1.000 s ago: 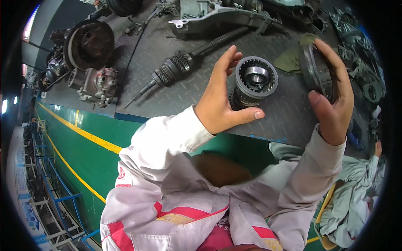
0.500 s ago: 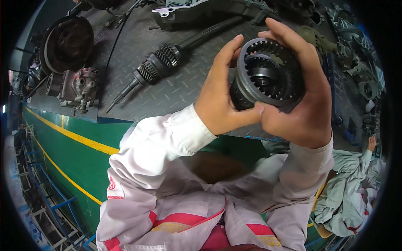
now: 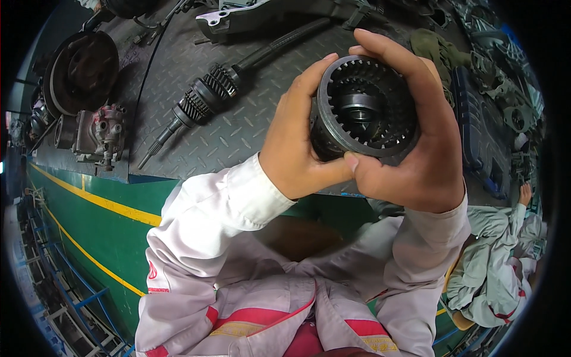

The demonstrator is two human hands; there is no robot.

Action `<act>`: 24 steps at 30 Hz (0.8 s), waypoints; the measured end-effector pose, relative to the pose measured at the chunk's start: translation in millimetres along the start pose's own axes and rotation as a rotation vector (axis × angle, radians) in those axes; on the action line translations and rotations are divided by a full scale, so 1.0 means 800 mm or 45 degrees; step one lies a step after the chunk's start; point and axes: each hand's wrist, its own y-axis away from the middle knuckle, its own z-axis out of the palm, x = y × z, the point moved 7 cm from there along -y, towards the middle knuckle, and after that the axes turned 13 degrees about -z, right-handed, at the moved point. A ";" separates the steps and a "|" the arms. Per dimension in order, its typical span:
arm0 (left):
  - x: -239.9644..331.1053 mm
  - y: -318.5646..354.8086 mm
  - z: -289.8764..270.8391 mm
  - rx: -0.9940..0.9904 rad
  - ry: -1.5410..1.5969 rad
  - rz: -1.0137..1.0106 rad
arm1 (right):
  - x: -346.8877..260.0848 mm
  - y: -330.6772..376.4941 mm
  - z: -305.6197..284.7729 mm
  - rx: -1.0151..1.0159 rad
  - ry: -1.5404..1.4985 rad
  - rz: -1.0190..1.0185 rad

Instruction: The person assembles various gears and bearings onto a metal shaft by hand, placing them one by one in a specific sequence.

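Note:
Between my two hands, above the near edge of the bench, is a dark metal gear assembly. Its wide toothed ring faces up toward me, and a smooth round hub shows inside it. My left hand wraps the assembly's left side. Around the right side curls my right hand, its thumb on the near rim beside the left thumb. What lies under the ring is mostly hidden by the fingers. To the left, a gear shaft with helical gears lies slantwise on the bench, touched by neither hand.
The bench has a dark tread-plate top. A rusty disc and a small metal housing stand at its left. A long grey casting lies at the back. A blue-black case is at right, near another person's sleeve.
The toothed ring has tilted to face me more squarely, showing the inner hub more fully. Both hands keep their grip. Bench items sit slightly further left in the view.

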 end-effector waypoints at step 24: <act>0.011 0.009 -0.004 0.255 0.347 -0.337 | 0.095 0.119 -0.001 0.678 -0.239 0.365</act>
